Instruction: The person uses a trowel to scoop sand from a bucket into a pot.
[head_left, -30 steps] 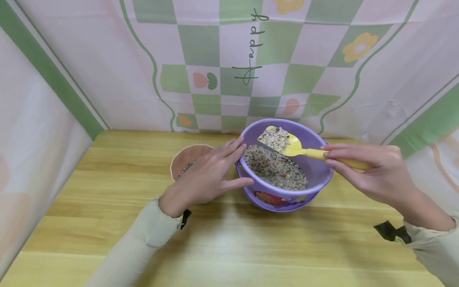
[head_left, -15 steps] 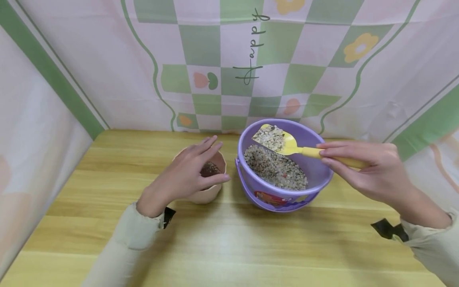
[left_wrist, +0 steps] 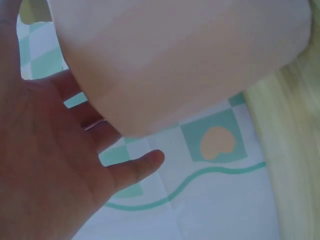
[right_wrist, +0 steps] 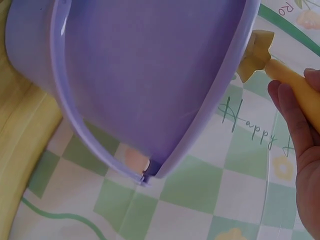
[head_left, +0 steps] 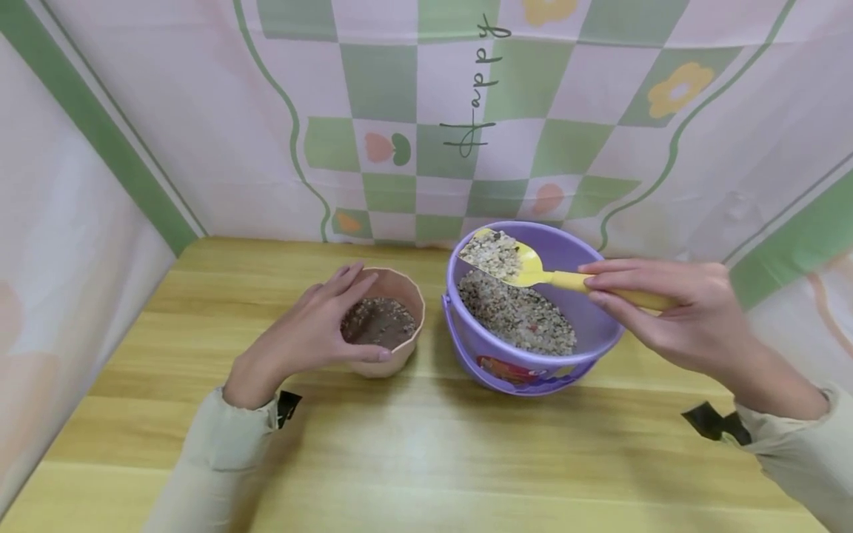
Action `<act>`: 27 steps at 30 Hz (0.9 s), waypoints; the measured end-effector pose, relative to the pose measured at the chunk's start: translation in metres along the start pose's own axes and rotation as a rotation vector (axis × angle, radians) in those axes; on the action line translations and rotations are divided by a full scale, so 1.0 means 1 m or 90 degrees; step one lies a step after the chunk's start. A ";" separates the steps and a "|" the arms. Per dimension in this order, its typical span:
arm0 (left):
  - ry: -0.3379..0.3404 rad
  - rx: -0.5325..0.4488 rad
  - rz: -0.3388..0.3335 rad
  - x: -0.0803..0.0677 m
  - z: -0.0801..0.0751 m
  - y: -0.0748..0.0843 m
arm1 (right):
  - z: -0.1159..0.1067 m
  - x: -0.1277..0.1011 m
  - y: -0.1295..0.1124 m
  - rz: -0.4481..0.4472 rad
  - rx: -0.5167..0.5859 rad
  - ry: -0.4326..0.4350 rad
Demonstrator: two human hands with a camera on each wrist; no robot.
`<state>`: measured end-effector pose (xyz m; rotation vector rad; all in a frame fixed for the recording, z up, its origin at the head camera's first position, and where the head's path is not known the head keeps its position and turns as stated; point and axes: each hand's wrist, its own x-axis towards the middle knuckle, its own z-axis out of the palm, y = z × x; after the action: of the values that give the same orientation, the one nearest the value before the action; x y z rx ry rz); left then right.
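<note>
A small pink pot (head_left: 395, 359) with dark gravel in it stands left of a purple bucket (head_left: 496, 354). My left hand (head_left: 336, 318) cups the pot: the fingers lie along its far left rim and the thumb curls round its front. The left wrist view shows the pot's wall (left_wrist: 175, 60) against my palm (left_wrist: 45, 165). My right hand (head_left: 596, 285) pinches the handle of a yellow scoop (head_left: 533, 270). The scoop's blade, heaped with pale gravel (head_left: 489, 252), hovers over the bucket's far left rim. In the right wrist view the bucket's wall (right_wrist: 150, 75) fills the frame, with the scoop handle (right_wrist: 295, 82) at the right.
The bucket is about half full of mixed gravel (head_left: 520, 314) and its handle hangs down at the front. Both containers stand on a wooden table (head_left: 426, 459). A checked cloth backdrop (head_left: 466, 111) closes off the back and both sides.
My left hand moved left, off the bucket's side, and settled round the pink pot, uncovering its contents. The loaded scoop drifted slightly left over the bucket.
</note>
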<state>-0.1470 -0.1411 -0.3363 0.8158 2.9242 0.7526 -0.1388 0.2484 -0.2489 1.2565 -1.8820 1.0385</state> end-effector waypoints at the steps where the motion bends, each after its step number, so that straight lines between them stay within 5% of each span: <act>1: 0.000 0.004 0.001 -0.001 0.000 -0.001 | 0.001 0.000 0.000 -0.002 0.005 -0.001; 9: 0.024 0.002 -0.024 -0.003 0.005 -0.007 | 0.010 0.002 0.005 -0.018 0.051 -0.016; 18: 0.008 -0.011 -0.080 -0.003 0.007 -0.006 | 0.022 0.005 0.005 -0.017 0.014 -0.067; 27: 0.024 -0.001 -0.082 -0.006 0.008 -0.007 | 0.043 0.008 0.014 -0.049 0.011 -0.094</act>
<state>-0.1445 -0.1455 -0.3473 0.6117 2.9740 0.7688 -0.1577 0.2111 -0.2668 1.4391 -1.9214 0.9451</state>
